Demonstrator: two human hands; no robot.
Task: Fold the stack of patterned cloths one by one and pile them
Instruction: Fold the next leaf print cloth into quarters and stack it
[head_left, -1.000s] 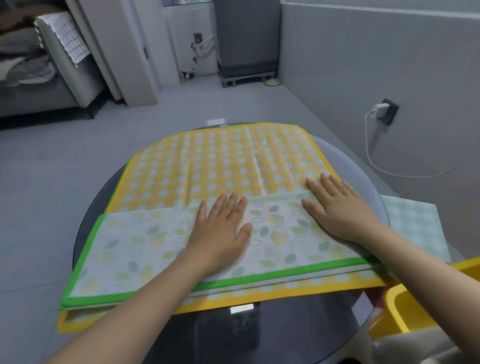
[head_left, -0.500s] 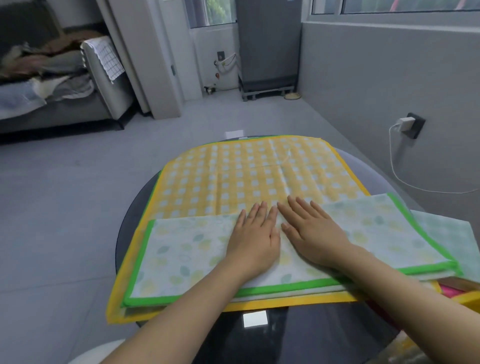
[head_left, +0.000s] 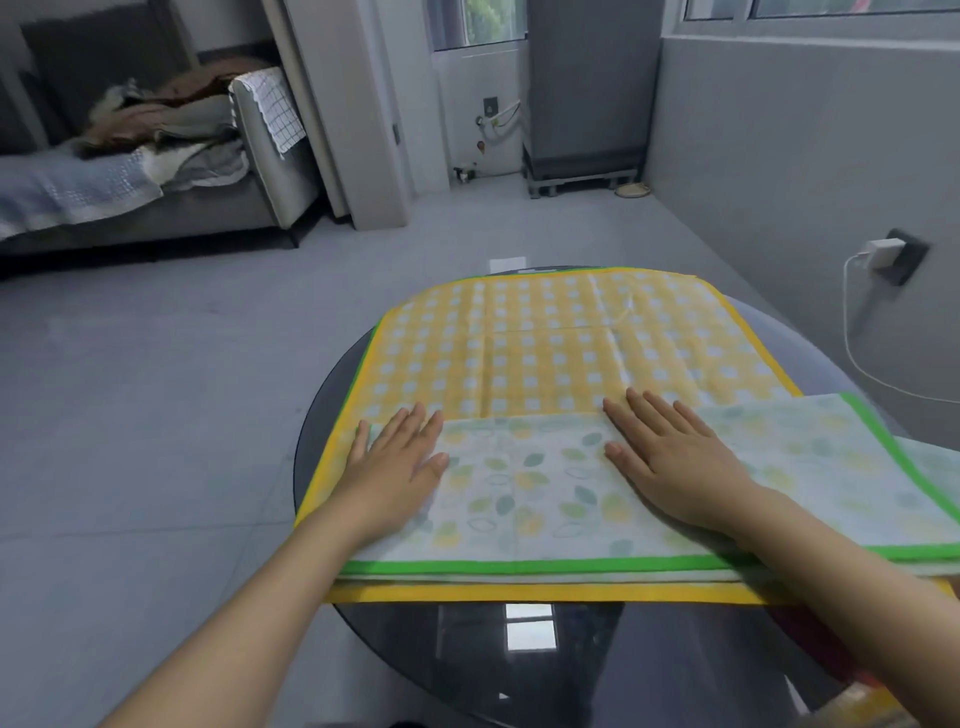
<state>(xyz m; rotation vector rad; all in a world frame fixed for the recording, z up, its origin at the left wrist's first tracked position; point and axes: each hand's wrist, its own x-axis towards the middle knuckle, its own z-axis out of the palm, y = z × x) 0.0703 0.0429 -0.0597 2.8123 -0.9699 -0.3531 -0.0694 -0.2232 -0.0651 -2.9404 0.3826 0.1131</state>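
The leaf-print cloth (head_left: 545, 483), green-edged and already folded into a long band, lies along the near side of the yellow checked cloth (head_left: 545, 338), which is spread flat over the round glass desk (head_left: 519, 670). Both hands lie on the band. To my eye the step is pressing the fold flat, and it goes best with even pressure through the whole palm and strokes running outward from the middle, so trapped air and ripples leave at the ends. The green edges along the near side should line up before any further fold; they look close to flush here.

The left hand (head_left: 395, 467) lies palm down at the band's left end, fingers straight and slightly fanned, tips reaching onto the yellow check. The right hand (head_left: 670, 457) lies flat near the middle, fingers straight and close together, pointing away and a little leftward. Neither hand grips anything.
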